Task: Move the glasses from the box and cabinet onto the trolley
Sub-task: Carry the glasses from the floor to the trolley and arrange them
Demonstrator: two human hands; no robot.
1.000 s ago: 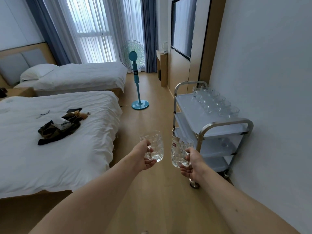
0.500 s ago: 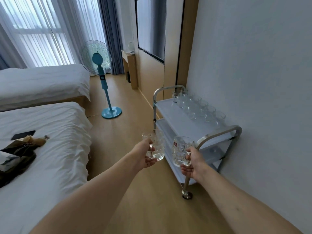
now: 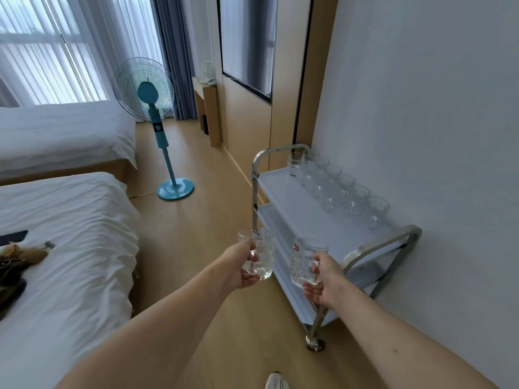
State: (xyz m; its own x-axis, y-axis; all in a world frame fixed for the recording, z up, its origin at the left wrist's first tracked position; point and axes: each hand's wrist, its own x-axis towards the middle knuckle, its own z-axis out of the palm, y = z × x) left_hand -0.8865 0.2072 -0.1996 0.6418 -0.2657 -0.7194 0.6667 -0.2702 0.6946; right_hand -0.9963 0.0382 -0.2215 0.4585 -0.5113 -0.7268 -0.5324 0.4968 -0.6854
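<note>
- Two glasses are hanging mid-frame, near the trolley (image 3: pixel 292 217): left glass (image 3: pixel 259 255), right glass (image 3: pixel 304 262).
- Left hand (image 3: pixel 241 269) and right hand (image 3: pixel 325 279) are each wrapping one.
- Looking rigid, slippery, breakable; gripping the body seems safest.

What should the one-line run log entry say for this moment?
left hand: holds glass | right hand: holds mug | trolley: ahead

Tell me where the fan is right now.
In the head view, the fan stands on the floor at upper left, beside the far bed and in front of the curtains.
</note>
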